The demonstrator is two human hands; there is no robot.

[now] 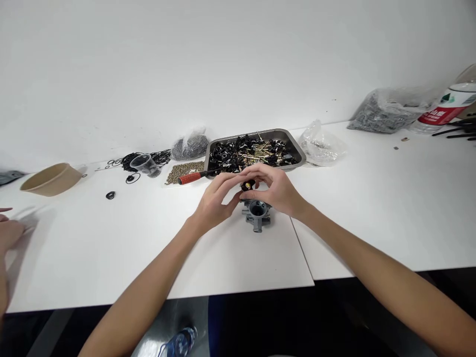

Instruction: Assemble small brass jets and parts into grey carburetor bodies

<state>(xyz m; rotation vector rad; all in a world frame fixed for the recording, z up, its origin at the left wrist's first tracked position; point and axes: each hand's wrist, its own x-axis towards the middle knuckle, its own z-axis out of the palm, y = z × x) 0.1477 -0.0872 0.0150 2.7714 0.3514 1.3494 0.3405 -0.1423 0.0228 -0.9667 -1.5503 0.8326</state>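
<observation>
A grey metal carburetor (257, 213) sits on the white table with its round bore facing me. At its top is a black cap (247, 186) with a small yellow spot. My right hand (273, 188) is closed, its thumb and fingers around the cap from the right. From the left, my left hand (219, 198) curls in with thumb and fingertips against the cap and the carburetor's upper side. The fingers of both hands meet above the cap and hide part of it. Just behind my left hand lies a screwdriver (190, 178) with a red handle.
Behind the hands, a metal tray (288, 135) holds black parts and brass-coloured pieces. Brass pieces (184, 172), a clear cup (147, 164), black rings (110, 195) and a cardboard bowl (52, 179) lie leftward. Plastic bags (320, 144) stand right. Another person's hand (9, 230) rests far left.
</observation>
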